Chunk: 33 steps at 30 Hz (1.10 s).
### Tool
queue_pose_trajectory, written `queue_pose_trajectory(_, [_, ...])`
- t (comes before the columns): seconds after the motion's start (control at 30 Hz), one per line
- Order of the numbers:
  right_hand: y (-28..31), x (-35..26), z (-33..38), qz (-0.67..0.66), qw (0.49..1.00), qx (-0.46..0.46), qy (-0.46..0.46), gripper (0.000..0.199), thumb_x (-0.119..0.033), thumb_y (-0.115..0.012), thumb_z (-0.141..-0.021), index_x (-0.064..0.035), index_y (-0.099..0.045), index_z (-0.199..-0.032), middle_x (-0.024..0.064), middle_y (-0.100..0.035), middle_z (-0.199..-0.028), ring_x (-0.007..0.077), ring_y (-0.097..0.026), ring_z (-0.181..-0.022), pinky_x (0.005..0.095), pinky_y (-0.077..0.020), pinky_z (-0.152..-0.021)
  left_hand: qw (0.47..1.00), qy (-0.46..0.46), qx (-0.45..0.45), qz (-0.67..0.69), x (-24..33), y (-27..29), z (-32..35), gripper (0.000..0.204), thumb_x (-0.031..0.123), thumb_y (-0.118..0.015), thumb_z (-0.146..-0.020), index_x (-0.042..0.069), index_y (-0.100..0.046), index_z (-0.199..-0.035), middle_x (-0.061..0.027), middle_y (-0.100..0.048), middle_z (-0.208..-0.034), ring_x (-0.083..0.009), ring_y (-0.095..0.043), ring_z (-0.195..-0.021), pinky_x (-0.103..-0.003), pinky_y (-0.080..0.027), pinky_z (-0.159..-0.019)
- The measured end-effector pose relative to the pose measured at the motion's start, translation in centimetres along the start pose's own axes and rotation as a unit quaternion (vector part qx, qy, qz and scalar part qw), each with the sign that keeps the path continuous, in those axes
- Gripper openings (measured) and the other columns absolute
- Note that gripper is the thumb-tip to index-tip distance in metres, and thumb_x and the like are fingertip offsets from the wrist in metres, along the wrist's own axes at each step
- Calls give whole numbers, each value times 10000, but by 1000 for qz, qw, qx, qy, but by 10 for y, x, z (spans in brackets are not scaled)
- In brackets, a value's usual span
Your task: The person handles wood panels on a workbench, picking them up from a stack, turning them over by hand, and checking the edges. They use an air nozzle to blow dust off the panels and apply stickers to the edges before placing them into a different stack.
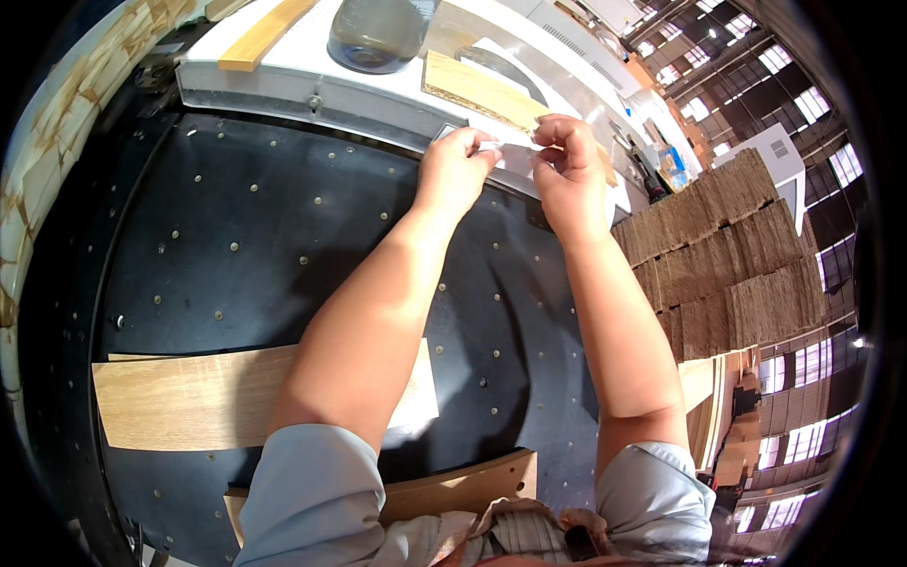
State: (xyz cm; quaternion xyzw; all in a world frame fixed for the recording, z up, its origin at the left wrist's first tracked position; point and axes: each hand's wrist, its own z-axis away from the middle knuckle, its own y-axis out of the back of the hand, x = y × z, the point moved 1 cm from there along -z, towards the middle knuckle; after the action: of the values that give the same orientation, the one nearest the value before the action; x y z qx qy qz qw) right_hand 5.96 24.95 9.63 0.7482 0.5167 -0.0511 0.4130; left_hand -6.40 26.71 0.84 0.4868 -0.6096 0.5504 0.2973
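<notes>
Both my arms reach forward over a black table with small round studs (304, 260) to the white ledge (274, 92) along its far side. My left hand (453, 170) is closed, pinching a small white piece like paper or a label (488, 146) between thumb and fingertips. Just to its right, my right hand (573, 175) has its fingers curled in and its thumb close to the index finger. Whether a thin thing is between those tips is too small to make out. Directly beyond the hands lies a light wooden strip (477, 88) on the ledge.
A wood-grain panel (179, 402) lies at the near left, partly under my left arm. Against my waist is a brown board (463, 487). A dark translucent container (381, 36) and another wooden strip (265, 38) occupy the ledge. Stacked brown boards (737, 255) stand at right.
</notes>
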Motion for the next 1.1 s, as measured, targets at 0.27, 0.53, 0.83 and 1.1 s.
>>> queue_pose_trajectory(0.27, [38,-25,33,-480,849,22,-219,411,128,-608,-748,-35,-513,-1113,87,-556,-1128,159,-568,-925,271,-493,-765,995,-97,23,5,-11,1,-2,342,83,-740,-765,11,-619,-1077,-72,-660,-814,-119,-587,-718,-276,-493,-687])
queue_pose_trajectory(0.53, [125,-85,150,-617,734,-9,-282,306,15,-619,-816,-37,-513,-1099,144,-553,-1152,232,-619,-946,340,-516,-774,931,-226,144,-248,6,13,20,466,157,-672,-856,38,-464,-1256,-36,-563,-749,-144,-548,-660,-299,-482,-661])
queue_pose_trajectory(0.83, [231,-145,282,-669,667,212,-250,237,32,-601,-847,-46,-568,-1069,96,-633,-1017,196,-630,-887,323,-514,-742,960,-239,17,-146,95,-76,67,355,147,-540,-958,-34,-444,-1248,-41,-526,-967,-95,-485,-837,-236,-422,-777])
queue_pose_trajectory(1.1, [301,-174,398,-679,618,378,-117,146,-29,-581,-888,-48,-590,-1032,82,-639,-965,191,-622,-820,333,-507,-709,935,-200,-267,-123,94,-229,206,323,46,-557,-905,1,-468,-1212,-44,-533,-956,-105,-507,-860,-241,-431,-795])
